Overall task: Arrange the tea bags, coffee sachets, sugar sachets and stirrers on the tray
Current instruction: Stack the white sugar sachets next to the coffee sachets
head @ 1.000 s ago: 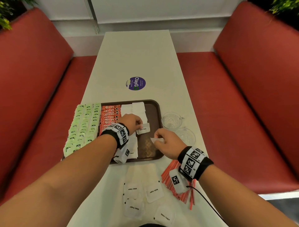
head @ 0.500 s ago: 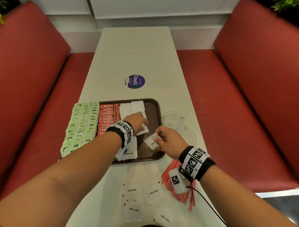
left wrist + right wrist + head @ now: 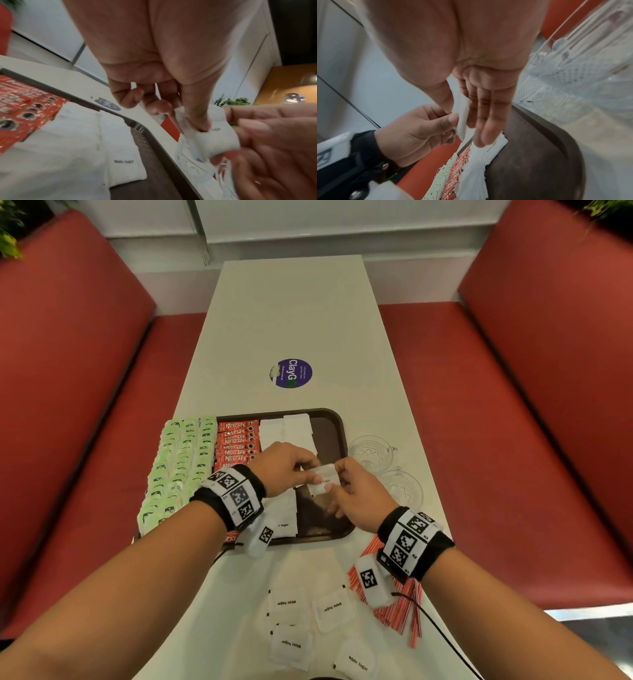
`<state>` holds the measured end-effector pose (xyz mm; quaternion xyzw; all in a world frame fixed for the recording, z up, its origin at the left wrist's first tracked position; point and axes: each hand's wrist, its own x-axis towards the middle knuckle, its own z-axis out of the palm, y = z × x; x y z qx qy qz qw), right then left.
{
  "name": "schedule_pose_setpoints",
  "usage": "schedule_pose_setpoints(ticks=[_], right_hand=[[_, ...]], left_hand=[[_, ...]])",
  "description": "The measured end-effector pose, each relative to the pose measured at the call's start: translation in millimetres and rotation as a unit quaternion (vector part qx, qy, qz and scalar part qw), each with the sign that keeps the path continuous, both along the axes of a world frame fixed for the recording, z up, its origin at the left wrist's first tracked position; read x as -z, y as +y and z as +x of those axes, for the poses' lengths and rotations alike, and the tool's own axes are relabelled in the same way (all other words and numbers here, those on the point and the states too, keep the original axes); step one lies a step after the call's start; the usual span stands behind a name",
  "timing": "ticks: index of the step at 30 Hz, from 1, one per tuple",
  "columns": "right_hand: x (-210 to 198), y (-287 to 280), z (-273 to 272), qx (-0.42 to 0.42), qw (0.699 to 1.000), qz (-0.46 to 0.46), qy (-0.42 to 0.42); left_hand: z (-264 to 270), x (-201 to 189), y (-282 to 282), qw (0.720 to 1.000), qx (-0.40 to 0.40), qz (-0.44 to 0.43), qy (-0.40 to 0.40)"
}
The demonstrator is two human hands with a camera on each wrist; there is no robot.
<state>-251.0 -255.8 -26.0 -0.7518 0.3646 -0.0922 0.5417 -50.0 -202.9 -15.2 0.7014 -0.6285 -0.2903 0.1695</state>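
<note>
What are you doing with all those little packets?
A person is sorting drink packets onto a brown tray. Right now the left hand and right hand both pinch one white sugar packet above the tray. Green tea bags, red coffee packets and some sugar already lie in rows. More sugar packets and the striped stirrers wait on the table.

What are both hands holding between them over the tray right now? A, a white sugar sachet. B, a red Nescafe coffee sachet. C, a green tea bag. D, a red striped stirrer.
A: the left hand and right hand both pinch a white sugar sachet above the tray, with the thumb of each hand on it in the wrist views.
</note>
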Motion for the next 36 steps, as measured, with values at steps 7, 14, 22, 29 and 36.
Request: schedule_pose_setpoints(ticks=[7,14,22,29,36], right_hand=[[7,12,-16,-0.119,0.985,-0.069,0.105],[9,27,-29,-0.237,0.949,-0.124,0.169],[9,39,-32,-0.314,0.902,-0.175,0.24],[14,54,-31,-0.337,0.878,-0.217,0.261],[25,79,-31,-0.366,0.839,-0.288,0.281]], left_hand=[[13,35,-21,0.985,-0.077,0.072,-0.14],[9,40,-28,0.967,-0.057,0.128,-0.212],[-12,46,-32,0.965,0.073,0.082,-0.239],[-17,42,-20,0.963,0.062,0.041,-0.261],[-36,-3,35,0.984,0.046,0.015,-0.174]])
